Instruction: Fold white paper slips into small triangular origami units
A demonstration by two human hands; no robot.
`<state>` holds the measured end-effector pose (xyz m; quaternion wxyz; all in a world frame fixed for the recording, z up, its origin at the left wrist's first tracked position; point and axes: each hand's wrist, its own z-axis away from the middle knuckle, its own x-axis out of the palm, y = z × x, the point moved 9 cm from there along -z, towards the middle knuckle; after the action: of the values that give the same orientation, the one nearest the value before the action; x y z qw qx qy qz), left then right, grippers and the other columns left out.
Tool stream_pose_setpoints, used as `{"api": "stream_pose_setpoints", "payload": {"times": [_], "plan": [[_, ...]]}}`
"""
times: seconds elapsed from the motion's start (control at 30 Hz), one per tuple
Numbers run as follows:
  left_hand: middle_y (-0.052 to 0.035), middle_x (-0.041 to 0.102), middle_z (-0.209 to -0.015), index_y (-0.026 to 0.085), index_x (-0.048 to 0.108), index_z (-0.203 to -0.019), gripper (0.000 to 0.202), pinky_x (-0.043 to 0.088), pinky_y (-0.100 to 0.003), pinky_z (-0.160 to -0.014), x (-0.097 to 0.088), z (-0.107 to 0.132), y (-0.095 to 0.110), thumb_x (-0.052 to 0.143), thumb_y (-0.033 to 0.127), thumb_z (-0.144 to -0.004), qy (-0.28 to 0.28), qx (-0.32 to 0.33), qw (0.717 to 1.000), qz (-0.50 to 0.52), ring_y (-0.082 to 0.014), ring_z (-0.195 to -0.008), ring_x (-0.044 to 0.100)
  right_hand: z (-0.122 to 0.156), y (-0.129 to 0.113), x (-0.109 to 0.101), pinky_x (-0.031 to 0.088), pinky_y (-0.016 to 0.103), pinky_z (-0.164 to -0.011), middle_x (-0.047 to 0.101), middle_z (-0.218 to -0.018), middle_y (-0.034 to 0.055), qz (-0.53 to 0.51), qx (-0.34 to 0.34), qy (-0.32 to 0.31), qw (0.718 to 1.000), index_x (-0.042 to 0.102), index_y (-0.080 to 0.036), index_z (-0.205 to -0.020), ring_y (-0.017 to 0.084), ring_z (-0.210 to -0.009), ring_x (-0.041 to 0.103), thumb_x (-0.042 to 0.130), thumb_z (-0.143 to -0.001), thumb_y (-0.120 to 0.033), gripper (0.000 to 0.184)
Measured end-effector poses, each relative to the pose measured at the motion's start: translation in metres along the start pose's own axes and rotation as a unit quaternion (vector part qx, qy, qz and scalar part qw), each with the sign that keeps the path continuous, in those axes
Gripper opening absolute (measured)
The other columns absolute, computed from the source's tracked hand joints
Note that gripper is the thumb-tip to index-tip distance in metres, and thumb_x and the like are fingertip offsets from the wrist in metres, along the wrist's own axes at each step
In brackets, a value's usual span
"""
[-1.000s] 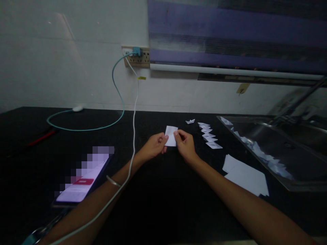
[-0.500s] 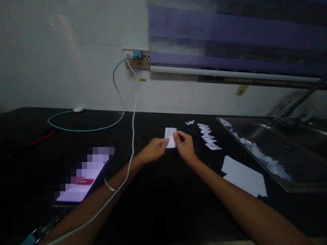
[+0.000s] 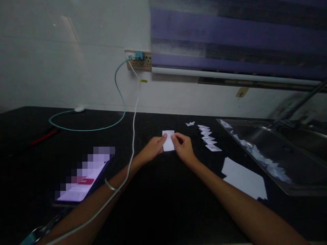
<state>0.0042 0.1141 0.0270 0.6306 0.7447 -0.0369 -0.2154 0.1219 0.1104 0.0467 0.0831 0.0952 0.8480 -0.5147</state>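
A small white paper slip is pinched between both hands just above the black counter. My left hand grips its left edge with thumb and fingers closed. My right hand holds the right edge the same way. To the right of my right hand lies a row of several small folded paper pieces, and one more folded piece sits a little further back.
A stack of white sheets lies at the right. Beyond it, a steel sink holds paper scraps. A lit phone rests at the left. A white cable and a teal cable run from a wall socket. A red pen lies far left.
Both hands have drawn a little closer together on the slip, and the visible paper looks shorter than a second ago. Nothing else on the counter has moved.
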Motion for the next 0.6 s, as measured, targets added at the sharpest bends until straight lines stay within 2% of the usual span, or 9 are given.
{"api": "stream_pose_setpoints", "payload": {"times": [0.17,0.33,0.43,0.6], "plan": [[0.0003,0.049,-0.053,0.016,0.052,-0.061,0.069,0.032,-0.023,-0.046,-0.005,0.0,0.003,0.038,0.081,-0.078,0.022,0.005,1.0,0.015,-0.0112,-0.049,0.044,0.001,-0.003,0.005,0.035,0.026,-0.055,0.051,-0.063,0.0001,-0.005,0.004,-0.026,1.0,0.06,-0.017,-0.069,0.014,-0.059,0.046,0.054,-0.088,-0.037,0.028],[0.0034,0.045,-0.05,0.016,0.05,-0.065,0.063,0.029,-0.022,-0.042,-0.009,-0.002,-0.005,0.037,0.075,-0.084,0.033,-0.003,0.998,0.055,-0.0092,-0.043,0.039,0.002,-0.004,0.009,0.035,0.026,-0.055,0.049,-0.062,-0.0004,-0.007,0.004,-0.041,0.999,0.058,-0.017,-0.067,0.014,-0.059,0.046,0.054,-0.088,-0.036,0.029],[0.0016,0.05,-0.055,0.016,0.051,-0.067,0.059,0.032,-0.021,-0.042,-0.013,-0.004,-0.004,0.039,0.07,-0.087,0.055,0.02,0.997,0.045,-0.0094,-0.046,0.044,0.002,-0.004,0.011,0.036,0.026,-0.056,0.052,-0.064,0.0001,0.0,0.003,-0.052,0.999,0.06,-0.017,-0.069,0.014,-0.06,0.047,0.054,-0.088,-0.037,0.028],[0.0052,0.046,-0.05,0.017,0.049,-0.076,0.051,0.031,-0.018,-0.037,-0.009,-0.006,-0.011,0.04,0.065,-0.09,0.028,-0.002,0.994,0.104,-0.0074,-0.038,0.043,0.0,0.003,0.006,0.037,0.026,-0.056,0.055,-0.065,0.0011,-0.021,0.017,-0.028,0.999,0.062,-0.015,-0.071,0.015,-0.062,0.049,0.056,-0.087,-0.038,0.028]]}}
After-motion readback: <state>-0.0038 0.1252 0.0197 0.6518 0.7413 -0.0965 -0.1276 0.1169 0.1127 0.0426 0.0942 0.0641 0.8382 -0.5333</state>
